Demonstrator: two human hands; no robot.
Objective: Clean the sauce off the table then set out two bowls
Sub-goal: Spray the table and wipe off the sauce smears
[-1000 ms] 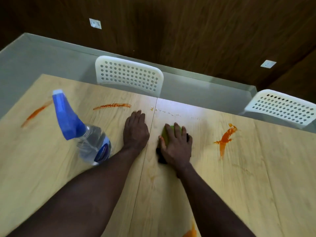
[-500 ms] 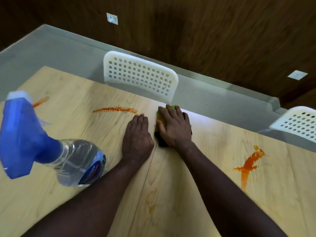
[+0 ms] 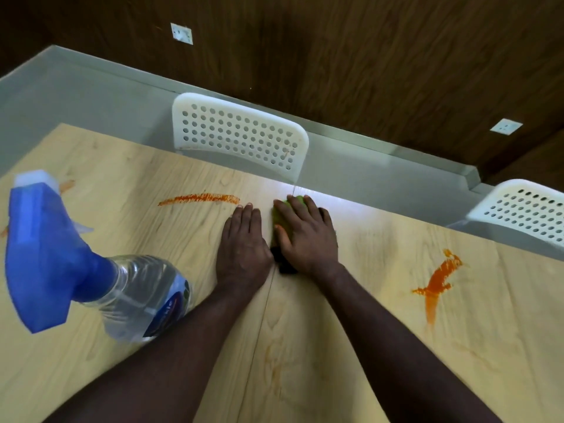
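My right hand (image 3: pixel 306 236) presses a green and black sponge (image 3: pixel 279 219) flat on the light wooden table (image 3: pixel 351 346), near its far edge. My left hand (image 3: pixel 242 247) lies flat on the table just left of the sponge, fingers together, holding nothing. An orange sauce streak (image 3: pixel 198 198) lies left of my left hand's fingertips. A second sauce smear (image 3: pixel 438 280) sits to the right of my right arm. A small sauce mark (image 3: pixel 66 186) shows behind the spray head at far left. No bowls are in view.
A clear spray bottle (image 3: pixel 146 296) with a blue trigger head (image 3: pixel 39 248) stands at the left, close to my left forearm. Two white perforated chairs (image 3: pixel 238 137) (image 3: pixel 525 212) are tucked along the table's far side. Faint orange residue (image 3: pixel 274 358) marks the table between my arms.
My right hand has pushed the sponge away from me and to the left, up beside my left hand near the far edge. The left hand stays flat on the table.
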